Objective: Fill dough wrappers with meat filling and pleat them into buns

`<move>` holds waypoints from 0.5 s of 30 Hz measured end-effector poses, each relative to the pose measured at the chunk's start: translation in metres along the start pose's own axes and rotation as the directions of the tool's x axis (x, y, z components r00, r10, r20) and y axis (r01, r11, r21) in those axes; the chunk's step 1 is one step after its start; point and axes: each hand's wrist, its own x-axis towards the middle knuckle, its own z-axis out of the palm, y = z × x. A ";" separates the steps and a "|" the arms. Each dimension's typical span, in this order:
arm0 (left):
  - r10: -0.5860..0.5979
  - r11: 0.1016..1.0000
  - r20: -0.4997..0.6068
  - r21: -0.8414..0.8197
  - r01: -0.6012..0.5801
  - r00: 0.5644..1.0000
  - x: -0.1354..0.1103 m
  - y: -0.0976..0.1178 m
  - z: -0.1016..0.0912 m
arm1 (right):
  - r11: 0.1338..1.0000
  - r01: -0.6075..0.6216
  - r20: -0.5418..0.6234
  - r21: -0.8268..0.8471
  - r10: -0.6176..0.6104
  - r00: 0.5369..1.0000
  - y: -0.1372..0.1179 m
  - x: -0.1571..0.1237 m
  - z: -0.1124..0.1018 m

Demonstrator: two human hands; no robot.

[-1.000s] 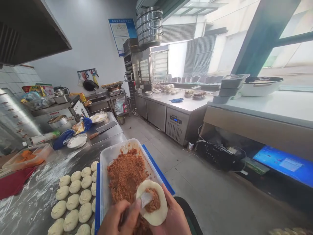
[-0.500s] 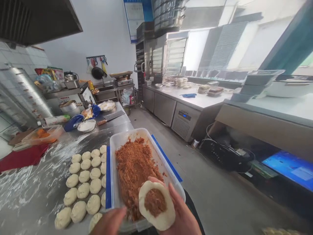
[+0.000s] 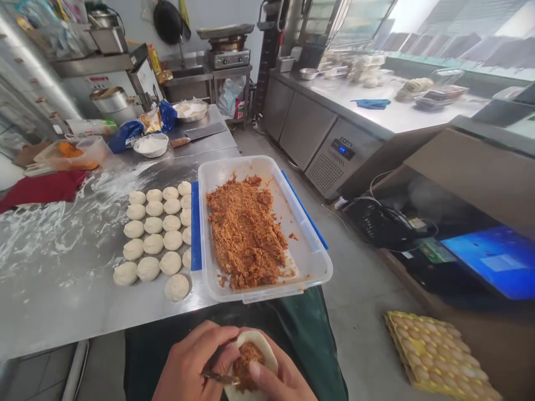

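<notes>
A round dough disc (image 3: 256, 356) heaped with brown filling lies cupped in the right hand (image 3: 280, 379); the left hand (image 3: 194, 367) pinches a small tool against it.

Filling tub (image 3: 309, 262) blocks ahead; dough balls (image 3: 155, 234) left; near table edge (image 3: 62, 317) bare.

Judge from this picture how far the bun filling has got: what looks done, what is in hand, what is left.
Done: shaped dough pieces lie in rows on the floured steel table. In hand: the right hand cups a dough round holding brown filling, while the left hand presses it with a small tool. Left: much filling remains in the plastic tub.
</notes>
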 end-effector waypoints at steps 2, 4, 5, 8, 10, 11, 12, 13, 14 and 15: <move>0.018 1.000 -0.005 0.014 -0.018 1.000 -0.003 -0.003 0.002 | 0.993 0.034 0.026 -0.109 -0.032 0.999 -0.003 0.004 0.000; 0.044 0.998 -0.025 0.041 -0.043 0.999 -0.004 -0.005 0.003 | 0.978 0.043 0.007 -0.202 -0.042 0.999 -0.008 0.005 0.003; 0.053 0.997 -0.034 0.054 -0.051 0.998 -0.003 -0.005 0.002 | 0.970 0.048 0.008 -0.240 -0.048 0.999 -0.011 0.006 0.005; 0.073 0.992 -0.037 0.104 -0.069 0.997 0.000 -0.006 0.001 | 0.947 0.081 0.044 -0.312 -0.071 0.997 -0.017 0.006 0.010; 0.091 0.987 -0.022 0.136 -0.088 0.996 0.001 -0.006 -0.001 | 0.937 0.095 0.074 -0.337 -0.075 0.994 -0.019 0.008 0.011; 0.096 0.985 -0.011 0.143 -0.094 0.995 0.002 -0.006 -0.001 | 0.930 0.100 0.088 -0.352 -0.074 0.993 -0.020 0.008 0.011; 0.095 0.985 0.009 0.142 -0.095 0.995 0.001 -0.005 -0.002 | 0.924 0.103 0.100 -0.369 -0.071 0.992 -0.020 0.009 0.010; 0.084 0.987 0.026 0.136 -0.087 0.996 0.001 -0.005 -0.002 | 0.919 0.098 0.102 -0.381 -0.063 0.993 -0.020 0.009 0.009; 0.069 0.989 0.036 0.132 -0.073 0.997 0.000 -0.004 -0.003 | 0.918 0.084 0.094 -0.388 -0.052 0.994 -0.020 0.010 0.008; 0.058 0.989 0.038 0.133 -0.062 0.998 0.000 -0.004 -0.003 | 0.919 0.063 0.076 -0.390 -0.037 0.996 -0.020 0.010 0.007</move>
